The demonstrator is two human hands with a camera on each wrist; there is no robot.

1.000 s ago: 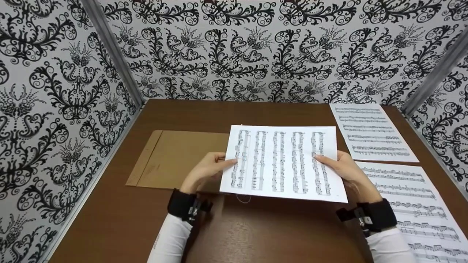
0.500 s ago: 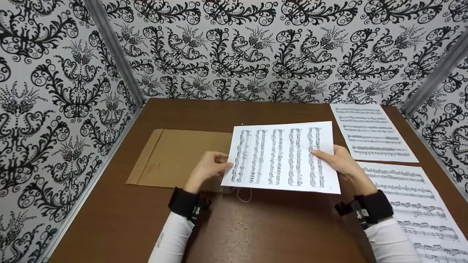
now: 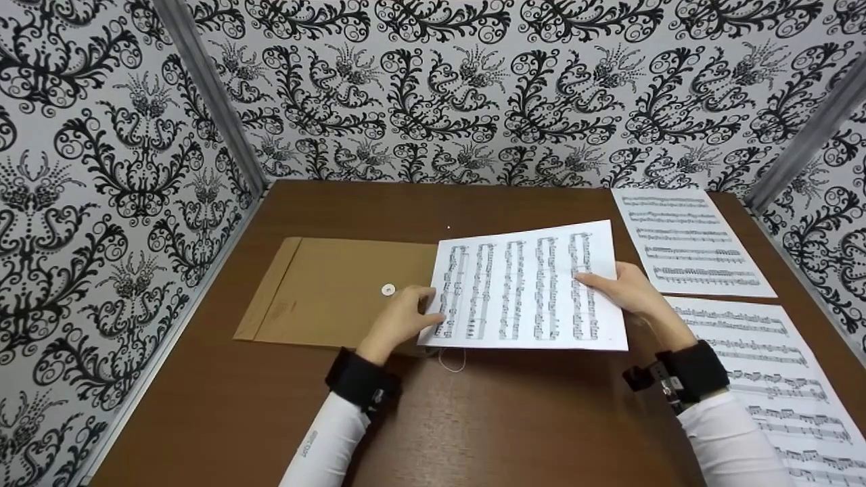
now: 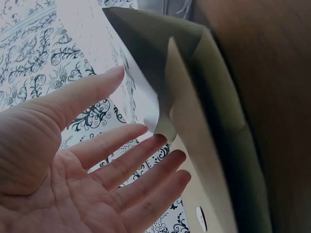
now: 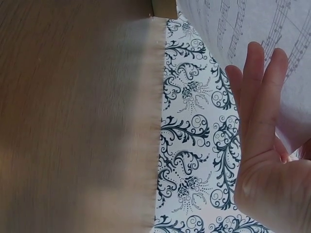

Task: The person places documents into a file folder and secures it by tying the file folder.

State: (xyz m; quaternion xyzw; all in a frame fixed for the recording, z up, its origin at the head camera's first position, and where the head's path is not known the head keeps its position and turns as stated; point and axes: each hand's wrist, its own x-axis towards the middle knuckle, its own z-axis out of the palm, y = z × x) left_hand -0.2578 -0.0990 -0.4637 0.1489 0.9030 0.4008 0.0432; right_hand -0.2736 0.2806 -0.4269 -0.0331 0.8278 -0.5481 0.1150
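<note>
My right hand (image 3: 634,292) pinches the right side of a sheet of printed sheet music (image 3: 497,291), thumb on top and fingers spread underneath. The sheet is held above the table, its left end over the right end of a brown envelope (image 3: 331,291). At that end is my left hand (image 3: 402,316), thumb and fingers apart. In the left wrist view its fingertips (image 4: 177,158) are right at the envelope's gaping mouth (image 4: 146,39), with the sheet's edge there too. A white button (image 3: 388,289) sits on the envelope. A thin string loop (image 3: 452,362) hangs out below the sheet.
Two more music sheets lie on the right of the brown table (image 3: 514,419): a farther sheet (image 3: 690,243) and a nearer sheet (image 3: 778,379). A patterned wall (image 3: 446,95) stands behind the table, with more panels at the sides.
The left hand has let go of the sheet's left edge and moved right and slightly nearer to the envelope's end, baring the button. The sheet has turned a little and its near edge has risen.
</note>
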